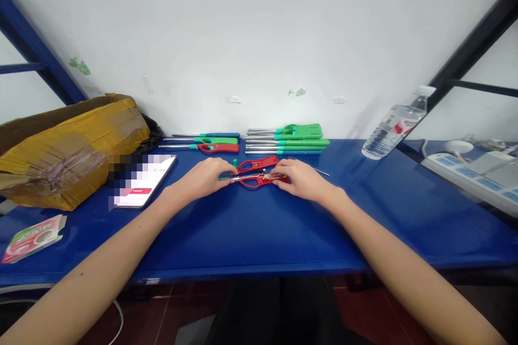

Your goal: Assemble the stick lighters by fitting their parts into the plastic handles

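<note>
Two red plastic shell halves lie at the middle of the blue table. The nearer red shell half (253, 181) has metal and dark inner parts in it. My right hand (299, 179) is closed on its right end, with thumb and fingers pinching the edge. My left hand (210, 177) pinches near the left end, around small parts beside the shell; exactly what it holds is hidden. Just behind lies the other red shell half (259, 163), with a small green piece (234, 163) at its left. A thin metal rod (321, 171) lies right of my right hand.
Green lighters (303, 131) are stacked by the wall, with a red lighter (224, 148) and others to their left. A taped carton (76, 145), phone (151, 180) and small packet (34, 237) are left. A water bottle (394, 128) and power strip (473, 175) are right.
</note>
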A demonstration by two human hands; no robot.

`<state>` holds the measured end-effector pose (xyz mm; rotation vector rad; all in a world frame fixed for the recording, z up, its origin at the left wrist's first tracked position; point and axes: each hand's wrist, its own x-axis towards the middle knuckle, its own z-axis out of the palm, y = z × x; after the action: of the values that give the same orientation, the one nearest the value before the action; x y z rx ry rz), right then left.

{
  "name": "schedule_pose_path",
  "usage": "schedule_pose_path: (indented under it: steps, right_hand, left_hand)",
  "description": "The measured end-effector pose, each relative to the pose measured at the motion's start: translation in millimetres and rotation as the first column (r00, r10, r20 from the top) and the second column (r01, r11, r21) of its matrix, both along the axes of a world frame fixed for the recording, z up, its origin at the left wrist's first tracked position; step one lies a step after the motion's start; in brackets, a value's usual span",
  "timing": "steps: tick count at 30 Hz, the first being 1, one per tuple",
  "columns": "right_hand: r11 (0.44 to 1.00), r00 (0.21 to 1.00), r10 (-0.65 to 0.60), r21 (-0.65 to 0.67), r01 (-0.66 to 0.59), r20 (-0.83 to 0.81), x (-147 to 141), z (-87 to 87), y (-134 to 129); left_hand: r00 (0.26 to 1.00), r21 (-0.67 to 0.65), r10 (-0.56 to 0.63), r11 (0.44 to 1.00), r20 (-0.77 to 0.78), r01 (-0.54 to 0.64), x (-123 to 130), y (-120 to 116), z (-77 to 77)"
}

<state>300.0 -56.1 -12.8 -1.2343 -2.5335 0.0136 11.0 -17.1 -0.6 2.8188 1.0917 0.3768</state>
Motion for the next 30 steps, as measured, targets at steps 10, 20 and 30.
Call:
schedule_pose_path:
  steps: [10,20,30]
  right_hand:
    - [0.999,1.0,0.007,0.044,-0.007,0.001,-3.3,-3.6,-0.5]
    - [0.997,1.0,0.003,0.072,-0.003,-0.001,-3.8,-5.8,1.8]
    - [0.993,0.994,0.0,0.12,0.013,-0.111,0.5,-5.5,1.5]
  left_hand:
    - [0.994,0.046,-0.103,0.994,0.02,0.102,-2.0,3.3,-10.3]
    - [0.99,0.138,-0.116,0.985,0.081,0.104,0.5,3.6,-11.7]
    - [0.989,0.144,-0.138,0.981,0.046,0.13,1.5,3.0,-9.7]
